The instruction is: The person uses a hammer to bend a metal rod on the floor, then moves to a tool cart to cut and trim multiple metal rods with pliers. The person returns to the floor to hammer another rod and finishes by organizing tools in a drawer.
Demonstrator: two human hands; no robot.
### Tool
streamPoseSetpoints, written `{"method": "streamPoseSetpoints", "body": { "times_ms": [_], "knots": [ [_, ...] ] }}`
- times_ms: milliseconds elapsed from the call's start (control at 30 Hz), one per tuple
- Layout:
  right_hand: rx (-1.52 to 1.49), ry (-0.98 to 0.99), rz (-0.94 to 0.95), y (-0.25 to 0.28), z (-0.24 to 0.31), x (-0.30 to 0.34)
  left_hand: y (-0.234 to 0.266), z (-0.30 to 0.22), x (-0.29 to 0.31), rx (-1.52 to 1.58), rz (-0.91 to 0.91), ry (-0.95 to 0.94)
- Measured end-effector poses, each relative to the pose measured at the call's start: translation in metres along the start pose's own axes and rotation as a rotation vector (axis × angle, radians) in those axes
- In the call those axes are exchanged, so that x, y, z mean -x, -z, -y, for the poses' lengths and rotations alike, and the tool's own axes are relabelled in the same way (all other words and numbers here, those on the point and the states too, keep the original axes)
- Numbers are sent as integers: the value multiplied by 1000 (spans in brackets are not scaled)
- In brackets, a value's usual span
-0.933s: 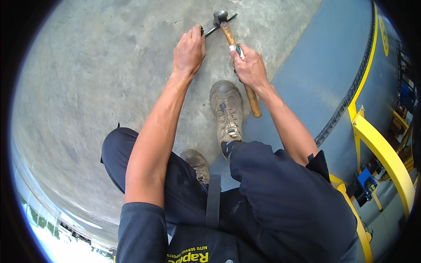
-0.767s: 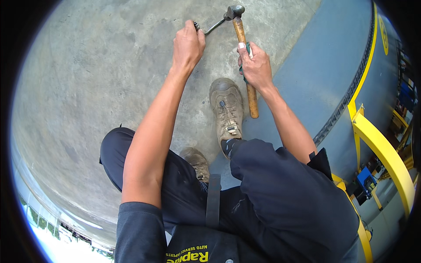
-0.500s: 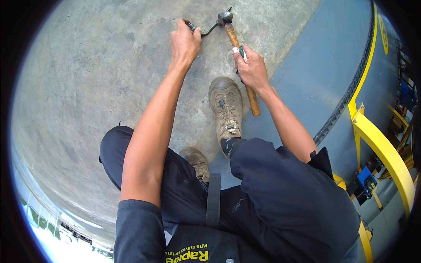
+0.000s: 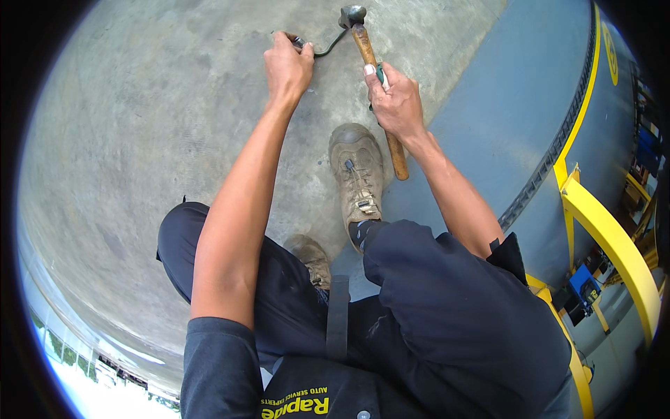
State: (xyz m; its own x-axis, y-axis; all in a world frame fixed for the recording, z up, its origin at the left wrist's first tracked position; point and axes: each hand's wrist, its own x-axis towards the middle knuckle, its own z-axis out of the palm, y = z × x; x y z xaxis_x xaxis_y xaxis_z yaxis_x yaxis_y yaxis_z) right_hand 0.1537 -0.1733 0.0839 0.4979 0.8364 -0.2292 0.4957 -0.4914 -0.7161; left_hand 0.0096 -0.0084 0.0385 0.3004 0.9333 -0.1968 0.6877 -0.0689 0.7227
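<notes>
At the upper middle of the frame, the left hand (image 4: 287, 70) is holding a thin, bent dark rod (image 4: 332, 48), its grip clamped on the thicker end. The rod is curving from the fingertips toward the top of the frame, where its far end is disappearing behind or against the head of a hammer (image 4: 363, 45) (whether the two are actually touching, I cannot tell). Just to the right, the right hand (image 4: 396, 105) is holding the hammer, its grip closed around the wooden handle. The metal head is pointing to the top edge, and the butt of the handle is showing below the palm, near the centre of the frame. Something green and white (image 4: 382, 75) is sitting between the thumb side of that hand and the handle, too small to make out.

Below the hands, a brown right shoe (image 4: 357, 167) is resting near the centre, and a left shoe (image 4: 309, 258) is partly hiding beside the dark trousers (image 4: 460, 300). Grey concrete floor (image 4: 153, 112) is filling the left and upper middle, while a blue-grey surface (image 4: 495, 126) is running along the right. A curved yellow beam (image 4: 614, 244) is standing out at the lower right. At the bottom edge, a black cloth piece (image 4: 328, 384) is showing yellow lettering.
</notes>
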Motion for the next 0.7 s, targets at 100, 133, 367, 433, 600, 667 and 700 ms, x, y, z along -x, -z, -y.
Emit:
{"method": "streamPoseSetpoints", "body": {
  "times_ms": [100,133,367,433,600,667,700],
  "knots": [
    [28,-29,63,1,-1,-6,1,-1,-3,2,-2,14],
    [93,-85,109,0,-1,-7,1,-1,-4,-1,3,19],
    [-158,-220,-23,1,-9,-2,6,-4,-2,37,-41,-200],
    [-167,-263,-50,4,-11,3,8,-4,0,5,-105,-422],
    [-148,-219,12,16,0,8,5,-1,18,-118,-53,-578],
    [-139,-166,22,18,12,9,2,0,22,-131,-49,-617],
    [-141,-135,16,18,18,8,1,1,23,-134,-45,-620]
  ]
}}
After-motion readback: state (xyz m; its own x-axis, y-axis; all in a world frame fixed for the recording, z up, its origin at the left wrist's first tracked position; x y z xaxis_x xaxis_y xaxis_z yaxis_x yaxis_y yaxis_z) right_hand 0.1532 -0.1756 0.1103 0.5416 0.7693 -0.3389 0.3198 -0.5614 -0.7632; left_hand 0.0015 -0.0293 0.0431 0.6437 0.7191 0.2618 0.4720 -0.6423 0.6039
